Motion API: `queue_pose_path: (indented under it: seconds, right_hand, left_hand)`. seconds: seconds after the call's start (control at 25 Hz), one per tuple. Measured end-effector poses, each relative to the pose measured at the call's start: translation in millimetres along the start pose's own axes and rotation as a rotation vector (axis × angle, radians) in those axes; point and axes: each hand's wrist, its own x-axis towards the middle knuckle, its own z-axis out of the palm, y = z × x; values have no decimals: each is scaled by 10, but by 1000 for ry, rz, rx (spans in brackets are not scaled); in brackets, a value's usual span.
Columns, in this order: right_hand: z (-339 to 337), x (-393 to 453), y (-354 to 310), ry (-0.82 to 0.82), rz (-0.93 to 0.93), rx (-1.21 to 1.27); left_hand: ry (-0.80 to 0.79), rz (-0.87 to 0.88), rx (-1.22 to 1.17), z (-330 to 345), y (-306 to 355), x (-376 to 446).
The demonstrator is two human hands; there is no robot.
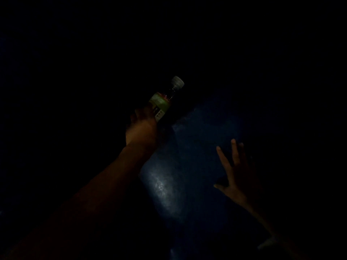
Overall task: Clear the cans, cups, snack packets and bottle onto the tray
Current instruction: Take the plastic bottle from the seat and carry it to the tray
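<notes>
The bottle (165, 98), green-labelled with a pale cap, tilted toward the far right, left of centre in a very dark scene. The left hand (142, 126) gripped its lower body, fingers curled round it. To the near right, the right hand (234, 169) lay flat, fingers straight and spread, on a blue surface (169, 188), holding nothing.

Left hand (142, 124) grips with curled fingers; right hand (235, 175) lies flat, fingers spread.
</notes>
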Motion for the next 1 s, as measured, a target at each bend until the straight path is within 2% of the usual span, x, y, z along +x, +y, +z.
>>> queue_pose_path:
  seconds: [0.2, 0.28, 0.36, 0.4, 0.48, 0.56, 0.64, 0.8, 0.88, 1.0]
  right_hand:
    - [-25, 54, -52, 52, 17, 2]
    - [-150, 84, -134, 176, 5, 137]
    - [-346, 181, -268, 300, 78, 440]
    - [-477, 260, -344, 292, 176, 665]
    - [-722, 470, -471, 136, 384, 1114]
    - [-903, 636, -547, -77, 498, 1386]
    - [-957, 702, -583, -167, 493, 1442]
    - [-803, 687, -580, -190, 517, 1340]
    - [-743, 621, -584, -193, 547, 1346]
    - [-692, 448, -670, -148, 540, 1392]
  left_hand:
    - [2, -17, 158, 77, -24, 153]
    - [35, -22, 121, 71, -43, 117]
    - [44, -6, -100, 115, -27, -17]
    - [0, -10, -300, 158, 2, -127]
    - [-241, -87, -776, 258, 110, -411]
    - [-507, -152, -1086, 413, 219, -680]
    - [-590, -143, -1171, 591, 259, -889]
    - [-606, -116, -1152, 798, 237, -1144]
    - [-579, -147, -1091, 800, 229, -1204]
    - [-456, -128, -982, 797, 218, -1256]
